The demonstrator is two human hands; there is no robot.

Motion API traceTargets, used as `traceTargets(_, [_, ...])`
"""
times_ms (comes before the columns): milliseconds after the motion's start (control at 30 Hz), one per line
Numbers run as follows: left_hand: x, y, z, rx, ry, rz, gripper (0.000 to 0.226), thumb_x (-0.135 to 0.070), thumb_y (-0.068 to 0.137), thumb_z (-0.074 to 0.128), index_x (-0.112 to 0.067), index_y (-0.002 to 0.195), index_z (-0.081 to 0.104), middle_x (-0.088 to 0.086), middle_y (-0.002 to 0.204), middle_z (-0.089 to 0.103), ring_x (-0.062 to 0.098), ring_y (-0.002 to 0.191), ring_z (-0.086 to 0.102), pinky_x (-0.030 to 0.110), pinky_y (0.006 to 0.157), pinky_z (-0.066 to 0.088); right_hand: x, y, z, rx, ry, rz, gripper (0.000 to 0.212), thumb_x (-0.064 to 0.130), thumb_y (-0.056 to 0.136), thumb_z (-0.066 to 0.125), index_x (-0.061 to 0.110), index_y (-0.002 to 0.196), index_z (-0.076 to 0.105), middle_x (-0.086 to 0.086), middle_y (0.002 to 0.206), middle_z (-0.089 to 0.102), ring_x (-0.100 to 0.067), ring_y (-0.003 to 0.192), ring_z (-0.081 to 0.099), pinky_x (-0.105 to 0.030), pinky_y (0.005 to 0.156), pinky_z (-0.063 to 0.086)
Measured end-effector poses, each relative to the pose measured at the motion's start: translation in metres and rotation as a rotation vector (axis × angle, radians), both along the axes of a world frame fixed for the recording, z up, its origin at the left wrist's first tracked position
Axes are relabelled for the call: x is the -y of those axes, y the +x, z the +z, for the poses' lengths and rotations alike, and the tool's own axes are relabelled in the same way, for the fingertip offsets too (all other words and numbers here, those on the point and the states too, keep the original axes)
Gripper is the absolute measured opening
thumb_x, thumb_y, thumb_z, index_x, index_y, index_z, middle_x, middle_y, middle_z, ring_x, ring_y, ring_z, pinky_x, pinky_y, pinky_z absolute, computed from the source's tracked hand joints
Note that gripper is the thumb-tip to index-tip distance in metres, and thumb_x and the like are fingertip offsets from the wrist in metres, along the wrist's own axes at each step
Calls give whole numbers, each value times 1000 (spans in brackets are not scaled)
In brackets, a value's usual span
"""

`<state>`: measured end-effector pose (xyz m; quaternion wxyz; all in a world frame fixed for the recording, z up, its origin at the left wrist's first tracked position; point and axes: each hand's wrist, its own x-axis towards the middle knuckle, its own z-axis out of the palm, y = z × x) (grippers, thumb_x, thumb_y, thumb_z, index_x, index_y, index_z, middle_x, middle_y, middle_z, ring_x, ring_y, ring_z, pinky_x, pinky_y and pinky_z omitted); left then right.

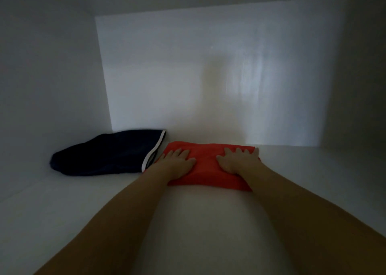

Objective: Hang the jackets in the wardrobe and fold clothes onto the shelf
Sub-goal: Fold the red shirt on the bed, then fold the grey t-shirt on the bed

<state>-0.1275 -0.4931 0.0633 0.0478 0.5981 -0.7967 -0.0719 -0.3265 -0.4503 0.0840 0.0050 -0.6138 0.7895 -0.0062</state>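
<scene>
On white shelf [208, 222]: folded red garment [205, 166] under left hand [177, 163], right hand [236, 159], fingers flat.

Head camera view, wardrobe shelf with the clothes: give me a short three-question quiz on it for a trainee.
1. True or false: both hands press flat on the red folded garment.
2. Which item lies beside it on the shelf? A) a dark blue garment with white trim B) a yellow towel C) a shoe box
3. On which side of the red garment does that item lie, as the person sees it?

Key:
1. True: the left hand and right hand lie spread on it.
2. A, the dark blue garment.
3. Left.
</scene>
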Motion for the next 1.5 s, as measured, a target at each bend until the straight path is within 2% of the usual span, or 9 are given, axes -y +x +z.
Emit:
traceTargets(167, [48,-9,2,31,4,28,74,-68,95,20,-31,157,5,4,165,-1,27,151,-2,48,121,1,47,-5,-3,-70,-29,25,71,62,94,12,26,155,12,-19,160,15,-38,146,14,-58,112,-14])
traceTargets(367, [74,-12,-1,124,-16,4,75,-71,91,13,-34,156,10,3,165,-1,29,151,0,49,121,4,76,-11,-6,46,-31,29,71,62,94,18,27,155,10,-19,160,12,-38,145,18,-52,118,5])
traceTargets(633, [77,-13,-6,-7,-22,66,77,-72,92,23,-33,156,7,2,165,1,28,151,2,46,121,2,81,-15,-9,56,-29,31,71,62,95,18,27,155,8,-17,161,9,-38,145,16,-51,118,7])
traceTargets(767, [69,-15,0,17,-14,64,77,-71,93,22,-29,157,12,6,165,6,28,151,6,47,121,5,65,-10,-1,128,-106,72,65,55,98,23,19,152,25,-16,156,27,-34,141,29,-49,117,16])
traceTargets(867, [40,-15,11,33,-295,59,74,-65,96,21,-11,143,43,15,150,40,32,138,36,46,117,21,31,-8,12,344,-476,185,44,33,101,39,10,137,49,-13,144,48,-28,131,45,-37,113,27])
traceTargets(933, [14,-13,20,35,-510,17,66,-57,100,24,-5,128,55,17,134,55,33,124,49,44,111,29,3,-10,24,348,-615,167,40,23,98,45,4,133,52,-15,139,51,-31,127,47,-37,110,29])
traceTargets(1200, [-78,-14,66,-81,-740,-245,47,-38,99,41,-2,127,52,18,127,57,33,117,52,40,106,34,-153,-17,52,318,-631,-61,55,28,97,50,10,146,37,-9,153,36,-27,137,38,-33,112,30])
traceTargets(1333, [-129,-41,73,-139,-724,-464,39,-27,98,43,0,125,50,18,128,56,34,117,50,42,104,33,-265,-21,60,332,-674,-273,54,25,95,54,9,145,39,-14,147,43,-30,132,44,-28,104,34])
traceTargets(1500, [-235,-86,69,-286,-653,-744,48,-27,98,47,1,137,44,20,136,51,36,123,46,43,109,31,-412,-12,69,234,-740,-513,54,24,95,54,9,144,40,-13,143,47,-29,128,46,-29,101,35])
